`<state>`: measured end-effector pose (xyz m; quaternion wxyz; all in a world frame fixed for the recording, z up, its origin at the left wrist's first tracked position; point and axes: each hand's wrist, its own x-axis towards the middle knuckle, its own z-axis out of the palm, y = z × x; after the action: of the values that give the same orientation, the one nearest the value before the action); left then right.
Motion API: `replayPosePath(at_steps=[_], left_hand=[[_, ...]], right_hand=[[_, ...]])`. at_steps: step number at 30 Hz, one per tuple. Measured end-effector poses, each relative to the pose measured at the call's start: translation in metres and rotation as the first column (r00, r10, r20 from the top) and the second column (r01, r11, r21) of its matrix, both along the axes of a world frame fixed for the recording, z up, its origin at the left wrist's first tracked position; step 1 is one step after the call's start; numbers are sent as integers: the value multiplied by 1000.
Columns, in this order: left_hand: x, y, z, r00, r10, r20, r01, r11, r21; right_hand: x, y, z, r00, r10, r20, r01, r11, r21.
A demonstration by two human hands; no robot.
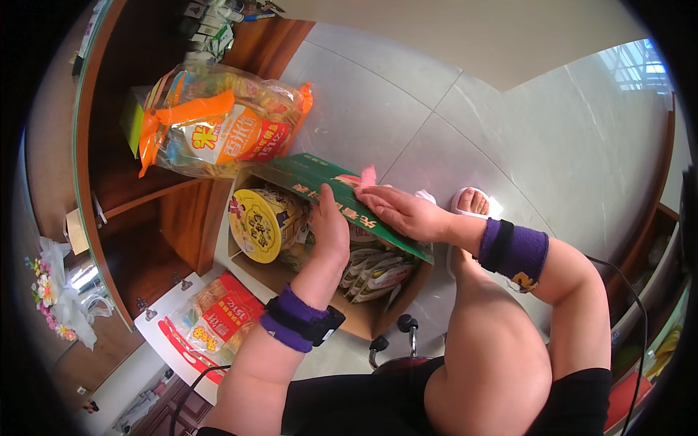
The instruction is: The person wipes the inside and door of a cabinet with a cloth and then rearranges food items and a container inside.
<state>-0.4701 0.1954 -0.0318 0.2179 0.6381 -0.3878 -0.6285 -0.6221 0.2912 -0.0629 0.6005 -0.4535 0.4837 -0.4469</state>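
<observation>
A cardboard box (376,327) with a green printed side (305,170) stands before me, its top uncovered. My right hand (406,213) presses a pink cloth (366,180) flat against the outer face of that green side. At the same panel's upper edge, my left hand (331,231) grips from the opening, its thumb over the green face and its other fingers mostly hidden inside. Within the box, a yellow-lidded instant noodle tub (255,226) lies tilted beside my left hand. Several plastic food packets (376,272) are packed below it.
A large bag of rice crackers (229,125) sits on the brown wooden shelf unit (180,191) at the left. Another red cracker bag (223,316) lies on a white board (150,321) with metal clips. Chair casters (406,322) are close to the box. A black cable (635,289) runs at right.
</observation>
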Motion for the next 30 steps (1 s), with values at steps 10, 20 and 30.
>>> replayPosePath(at_steps=[10,20,30], left_hand=[[-2,16,24,981,-181,73,185,981,-52],[-1,80,25,794,-578,188,601,793,-98],[16,100,24,597,-766,238,792,611,-23]], right_hand=[[2,-4,-7,987,27,159,-38,997,69],[5,4,3,954,-82,290,111,990,-83],[10,15,-16,988,-150,17,151,986,-73]])
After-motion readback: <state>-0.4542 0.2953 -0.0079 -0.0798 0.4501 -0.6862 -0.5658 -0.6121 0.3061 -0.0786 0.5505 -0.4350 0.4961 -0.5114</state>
